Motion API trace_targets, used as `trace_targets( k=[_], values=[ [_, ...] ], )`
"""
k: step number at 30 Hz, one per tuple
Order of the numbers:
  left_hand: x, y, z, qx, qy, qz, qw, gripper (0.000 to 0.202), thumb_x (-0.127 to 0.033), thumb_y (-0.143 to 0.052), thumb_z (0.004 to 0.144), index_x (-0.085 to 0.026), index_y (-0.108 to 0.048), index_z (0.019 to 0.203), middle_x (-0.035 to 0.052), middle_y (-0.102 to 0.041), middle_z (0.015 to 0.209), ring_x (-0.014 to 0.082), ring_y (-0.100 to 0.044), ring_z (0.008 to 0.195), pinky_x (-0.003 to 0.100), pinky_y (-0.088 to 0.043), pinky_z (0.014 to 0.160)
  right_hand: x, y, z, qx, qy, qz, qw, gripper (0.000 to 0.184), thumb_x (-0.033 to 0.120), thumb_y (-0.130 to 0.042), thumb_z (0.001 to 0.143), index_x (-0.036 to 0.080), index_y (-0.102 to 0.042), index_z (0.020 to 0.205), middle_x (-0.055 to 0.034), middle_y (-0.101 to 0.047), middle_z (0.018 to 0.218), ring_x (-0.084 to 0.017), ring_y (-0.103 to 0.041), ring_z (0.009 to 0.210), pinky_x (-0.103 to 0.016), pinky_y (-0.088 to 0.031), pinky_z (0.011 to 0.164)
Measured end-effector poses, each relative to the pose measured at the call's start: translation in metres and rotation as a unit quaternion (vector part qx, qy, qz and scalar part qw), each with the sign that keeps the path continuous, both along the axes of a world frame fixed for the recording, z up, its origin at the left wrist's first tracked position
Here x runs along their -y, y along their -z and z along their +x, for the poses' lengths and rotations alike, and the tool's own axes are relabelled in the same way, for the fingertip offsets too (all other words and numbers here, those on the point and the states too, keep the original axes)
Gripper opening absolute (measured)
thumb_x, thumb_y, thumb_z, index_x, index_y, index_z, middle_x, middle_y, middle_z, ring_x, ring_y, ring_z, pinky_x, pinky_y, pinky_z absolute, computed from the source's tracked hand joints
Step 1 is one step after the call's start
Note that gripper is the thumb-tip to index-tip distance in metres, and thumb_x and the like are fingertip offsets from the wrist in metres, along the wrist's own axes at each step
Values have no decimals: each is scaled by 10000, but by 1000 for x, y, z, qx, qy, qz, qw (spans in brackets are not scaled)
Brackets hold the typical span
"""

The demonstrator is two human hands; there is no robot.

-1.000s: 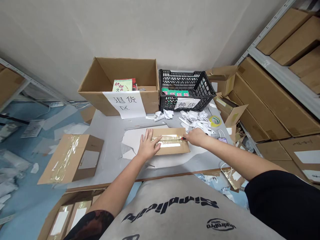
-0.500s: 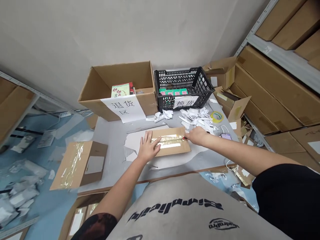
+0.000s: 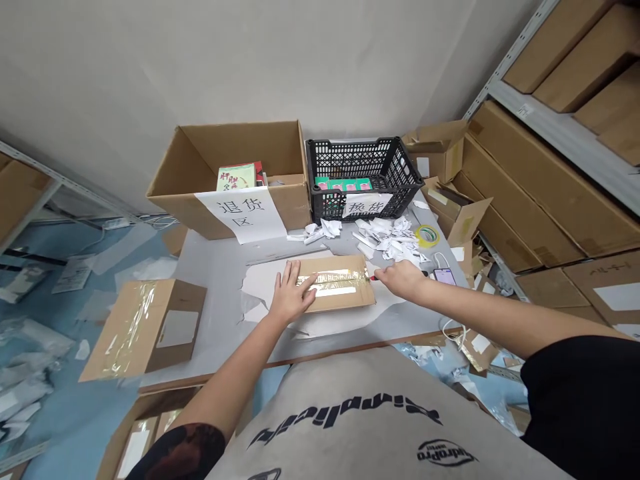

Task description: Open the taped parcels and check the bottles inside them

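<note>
The left hand (image 3: 293, 293) lies open and flat on a brown cardboard box (image 3: 345, 291) with shiny tape (image 3: 327, 275) on top. The right hand (image 3: 403, 280) curls just beside the box, and I cannot tell if it grips anything. The box sits on a gray desk (image 3: 215, 280), with torn paper scraps (image 3: 385, 237) and a black plastic basket (image 3: 360, 148) farther off.

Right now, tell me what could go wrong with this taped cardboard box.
The small red-tipped tool at the right hand's fingertips sits at the end of the box's tape; if it slips, it could catch the left hand pressing the box. The right forearm could also knock the phone off the table.
</note>
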State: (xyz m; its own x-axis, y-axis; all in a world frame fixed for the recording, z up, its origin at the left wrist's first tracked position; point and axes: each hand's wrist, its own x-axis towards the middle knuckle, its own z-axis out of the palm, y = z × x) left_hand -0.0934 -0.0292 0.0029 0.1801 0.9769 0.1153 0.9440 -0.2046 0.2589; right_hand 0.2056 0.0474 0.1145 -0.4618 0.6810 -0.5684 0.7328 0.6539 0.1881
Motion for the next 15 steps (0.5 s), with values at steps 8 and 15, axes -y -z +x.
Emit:
trace_targets(
  k=[8, 15],
  values=[
    [2, -5, 3, -17, 4, 20, 1000, 431, -400, -493, 921, -371, -550, 1346, 60, -290, 1581, 361, -164, 1476, 639, -160, 1145, 16, 5, 56, -4, 102, 83, 991, 311, 242, -333, 991, 176, -560, 1195, -179, -703, 1002, -295, -688, 896, -361, -441, 720],
    [-24, -26, 29, -15, 84, -8, 996, 553, -443, -623, 797, -227, -562, 1303, 132, -299, 1557, 380, -173, 1464, 545, -181, 1177, 43, 42, 45, -173, 171, 117, 963, 402, 468, -319, 1002, 237, -514, 1267, -136, -655, 1114, -286, -616, 1037, -333, -445, 777]
  ],
)
